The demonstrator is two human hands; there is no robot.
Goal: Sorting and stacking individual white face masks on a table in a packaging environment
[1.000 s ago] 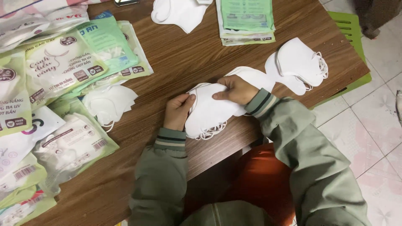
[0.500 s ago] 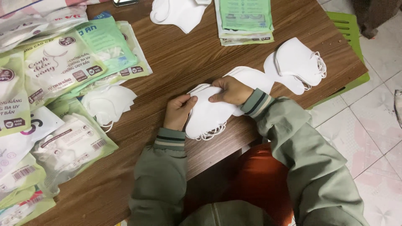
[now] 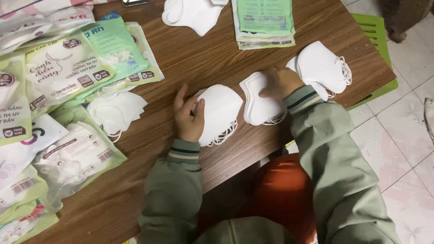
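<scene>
My left hand (image 3: 187, 117) holds the left edge of a stack of white folded face masks (image 3: 221, 113) lying on the brown wooden table (image 3: 199, 58). My right hand (image 3: 280, 82) rests flat on a second stack of white masks (image 3: 260, 106) just to the right. Beyond my right hand lies another pile of white masks (image 3: 323, 68) near the table's right edge. Both sleeves are grey-green with striped cuffs.
Green and clear packets of masks (image 3: 68, 72) cover the table's left side. A loose heap of white masks (image 3: 115, 110) lies beside them. More white masks (image 3: 192, 13) and a stack of green packets (image 3: 264, 20) sit at the far edge. A green stool (image 3: 379, 40) stands at right.
My hands held one stack together near the table edge; now they have parted. My right hand has moved right onto a second stack, while my left stays on the first.
</scene>
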